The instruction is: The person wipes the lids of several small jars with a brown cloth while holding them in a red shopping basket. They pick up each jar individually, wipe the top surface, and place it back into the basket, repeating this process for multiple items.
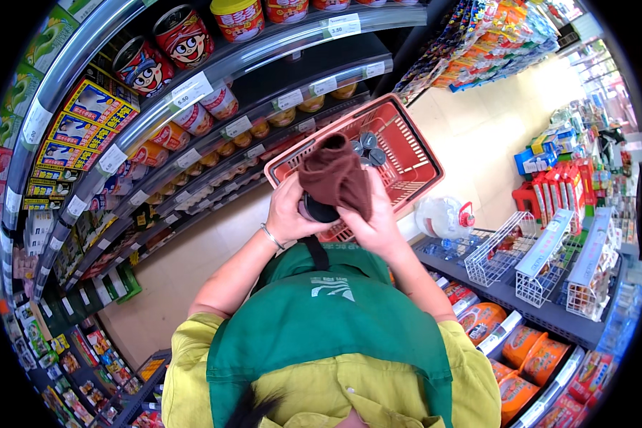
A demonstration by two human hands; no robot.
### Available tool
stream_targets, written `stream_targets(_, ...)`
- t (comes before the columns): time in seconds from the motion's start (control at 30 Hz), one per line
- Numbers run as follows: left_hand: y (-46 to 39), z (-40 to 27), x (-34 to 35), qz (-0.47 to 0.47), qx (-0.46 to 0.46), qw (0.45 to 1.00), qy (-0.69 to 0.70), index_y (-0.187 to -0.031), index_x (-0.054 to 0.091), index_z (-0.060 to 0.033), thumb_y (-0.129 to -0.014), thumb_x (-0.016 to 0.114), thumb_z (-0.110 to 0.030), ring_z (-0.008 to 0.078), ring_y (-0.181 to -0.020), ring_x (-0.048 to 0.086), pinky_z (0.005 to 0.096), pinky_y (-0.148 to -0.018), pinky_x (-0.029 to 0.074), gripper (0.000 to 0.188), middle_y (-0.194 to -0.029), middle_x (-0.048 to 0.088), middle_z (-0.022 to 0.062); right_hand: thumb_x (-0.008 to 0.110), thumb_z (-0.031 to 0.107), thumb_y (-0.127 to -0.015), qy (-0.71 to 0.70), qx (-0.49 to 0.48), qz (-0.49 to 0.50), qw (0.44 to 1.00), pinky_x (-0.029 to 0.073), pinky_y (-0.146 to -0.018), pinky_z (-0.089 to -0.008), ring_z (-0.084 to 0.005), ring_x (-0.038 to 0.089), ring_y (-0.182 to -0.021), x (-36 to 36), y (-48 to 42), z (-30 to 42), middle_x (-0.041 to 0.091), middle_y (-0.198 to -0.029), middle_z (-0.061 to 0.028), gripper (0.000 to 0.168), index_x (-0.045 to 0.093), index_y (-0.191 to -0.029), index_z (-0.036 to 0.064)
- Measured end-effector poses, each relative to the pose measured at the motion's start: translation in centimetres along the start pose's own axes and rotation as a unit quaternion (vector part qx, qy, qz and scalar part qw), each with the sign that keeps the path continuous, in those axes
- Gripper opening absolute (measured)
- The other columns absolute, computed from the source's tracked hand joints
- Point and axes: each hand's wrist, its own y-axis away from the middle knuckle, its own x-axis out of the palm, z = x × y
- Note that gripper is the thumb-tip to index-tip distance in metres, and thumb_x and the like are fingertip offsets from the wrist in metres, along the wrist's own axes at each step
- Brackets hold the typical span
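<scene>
In front of the green apron, my left hand [289, 211] grips a dark can [318, 209] from its side; a bracelet circles that wrist. My right hand [373, 216] holds a brown cloth [334, 174], bunched over the can and covering most of it. Beyond both hands is a red plastic shopping basket [425, 144], and several cans [368, 141] stand inside it, their round grey ends facing up. The cloth and hands hide part of the basket.
Shelves with price tags [191, 90] curve along the left, holding cartoon-faced cans [184, 40] and cartons. At right, a clear plastic jug [444, 216] with a red handle is beside a low shelf bearing white wire baskets [500, 249]; orange noodle bowls [547, 358] sit below.
</scene>
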Motion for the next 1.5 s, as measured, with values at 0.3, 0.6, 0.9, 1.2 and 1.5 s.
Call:
stream_targets(0.3,-0.4,-0.2,-0.9,-0.046,-0.025,0.997,-0.058,-0.112,0.055,-0.0023,-0.052,0.086,-0.028,0.0325,-0.093,0.062,0.0378,-0.085,0.049,0.072,-0.103,0.062,0.0144,0.057,0.017,-0.090,-0.041,0.102,-0.065,0.992,0.042,-0.090,-0.0353,-0.0282,0.057,-0.104,-0.1,1.1,-1.5,0.057,-0.113,-0.0156,0.031,0.058,-0.114,-0.002)
stream_targets(0.6,-1.6,-0.2,-1.2,0.042,-0.048,0.995,-0.077,-0.116,0.058,-0.0089,-0.056,0.084,-0.030,0.0295,-0.095,0.062,0.0361,-0.084,0.048,0.068,-0.109,0.063,0.0097,0.068,0.016,-0.075,0.136,-0.041,-0.018,0.990,0.038,-0.097,-0.0430,-0.0369,0.043,-0.114,1.8,1.8,-0.8,0.040,-0.131,-0.0213,0.051,0.050,-0.120,-0.001)
stream_targets(0.9,1.4,1.4,-0.3,0.040,-0.185,0.981,0.043,-0.111,0.061,-0.0076,-0.059,0.084,-0.032,0.0221,-0.099,0.064,0.0328,-0.087,0.049,0.062,-0.107,0.066,0.0086,0.069,0.017,-0.072,0.179,-0.074,0.011,0.981,0.038,-0.096,-0.0454,-0.0370,0.042,-0.113,1.7,1.2,-1.2,0.045,-0.130,-0.0186,0.042,0.061,-0.111,0.005)
stream_targets(1.2,3.0,-0.4,0.5,0.065,-0.117,0.990,-0.040,-0.107,0.061,-0.0066,-0.052,0.084,-0.029,0.0314,-0.089,0.065,0.0379,-0.079,0.051,0.063,-0.100,0.066,0.0125,0.057,0.020,-0.084,0.014,0.137,-0.055,0.989,0.043,-0.089,-0.0382,-0.0310,0.055,-0.096,2.9,-0.9,-3.4,0.060,-0.107,-0.0155,0.036,0.058,-0.113,-0.001)
stream_targets(1.5,2.2,-1.4,-0.6,0.060,-0.162,0.985,-0.019,-0.114,0.055,-0.0049,-0.054,0.085,-0.034,0.0313,-0.093,0.063,0.0374,-0.082,0.050,0.073,-0.103,0.063,0.0131,0.052,0.016,-0.091,-0.120,0.154,0.017,0.981,0.039,-0.097,-0.0309,-0.0185,0.051,-0.113,-1.5,1.1,-1.7,0.053,-0.124,-0.0108,0.038,0.048,-0.124,-0.002)
